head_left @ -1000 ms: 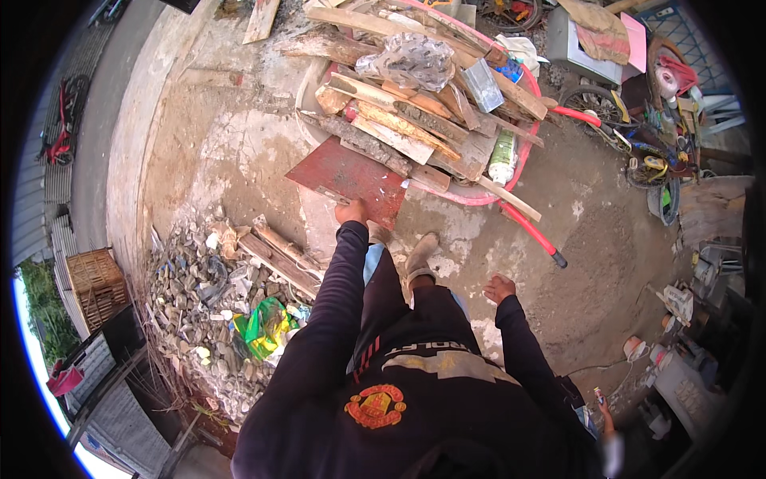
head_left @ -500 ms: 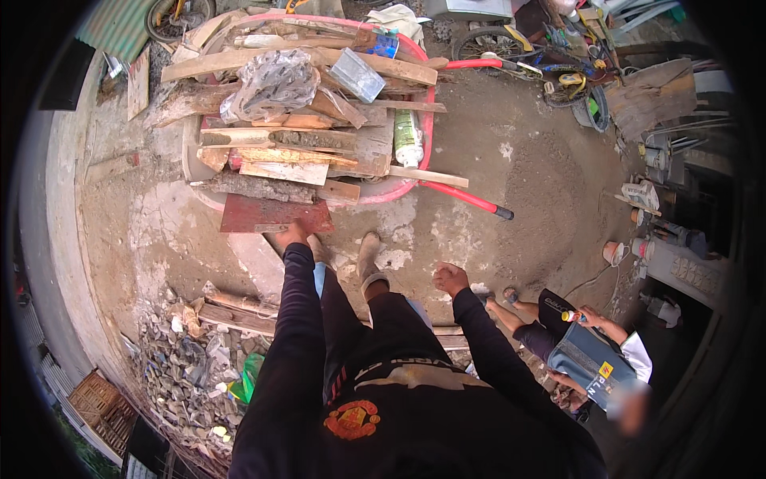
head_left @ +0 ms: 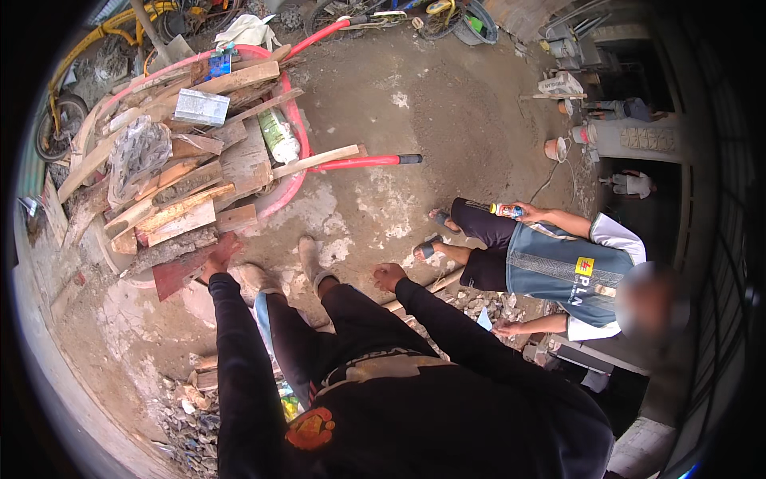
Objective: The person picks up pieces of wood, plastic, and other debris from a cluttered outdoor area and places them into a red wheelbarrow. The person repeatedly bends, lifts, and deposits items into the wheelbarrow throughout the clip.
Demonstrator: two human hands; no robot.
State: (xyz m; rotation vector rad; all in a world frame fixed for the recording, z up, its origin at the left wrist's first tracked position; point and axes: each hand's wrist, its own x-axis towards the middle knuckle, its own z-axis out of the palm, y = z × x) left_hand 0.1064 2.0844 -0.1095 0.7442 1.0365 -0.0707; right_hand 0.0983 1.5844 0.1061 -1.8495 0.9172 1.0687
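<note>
At the near edge of a loaded wheelbarrow (head_left: 299,180), my left hand (head_left: 213,267) is closed on the edge of a flat red board (head_left: 179,270). That board rests against the near side of the load, beside a rough, bark-covered plank (head_left: 171,251). Scrap wood (head_left: 187,215), a crumpled clear plastic bag (head_left: 140,156), a shiny metal box-like piece (head_left: 201,107) and a green-and-white bottle (head_left: 278,136) lie on top. My right hand (head_left: 389,276) hangs in front of my body with its fingers curled in and nothing visible in them.
A person in a grey-and-white shirt (head_left: 542,259) stands close on my right, holding a small bottle (head_left: 507,211). The wheelbarrow's red handles (head_left: 363,162) point right. Rubble (head_left: 187,415) lies at lower left. Bicycles (head_left: 64,128), a shovel (head_left: 163,48) and buckets (head_left: 556,148) stand around.
My view has turned rightward, so the wheelbarrow sits farther left in it. The other person shows more fully on my right. My left hand stays on the red board; my right remains curled.
</note>
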